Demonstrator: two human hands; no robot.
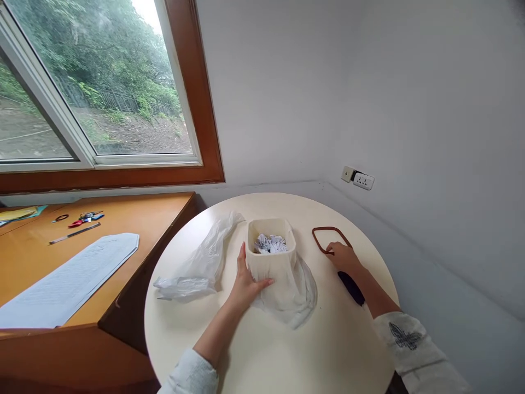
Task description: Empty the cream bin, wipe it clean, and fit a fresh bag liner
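Note:
A small cream trash bin (262, 265) stands upright on the round table (254, 350), with crumpled paper (270, 244) inside. A thin clear plastic bag (303, 295) is draped over the bin's rim and spreads onto the table at its front right. My left hand (245, 284) grips the bin's front left corner, thumb across the front and fingers along the left side. To the right, my right hand (342, 256) has its fingers closed on the near edge of a brown rounded-square ring (328, 228), at table level. The fingertips there are partly hidden.
Left of the bin lies another crumpled clear plastic bag (200, 268). An orange-brown desk (164, 210) adjoins on the left, bearing paper sheets (77, 279), a pen (74, 233) and keys (87, 218). Behind are a window and a wall with a power socket (363, 181).

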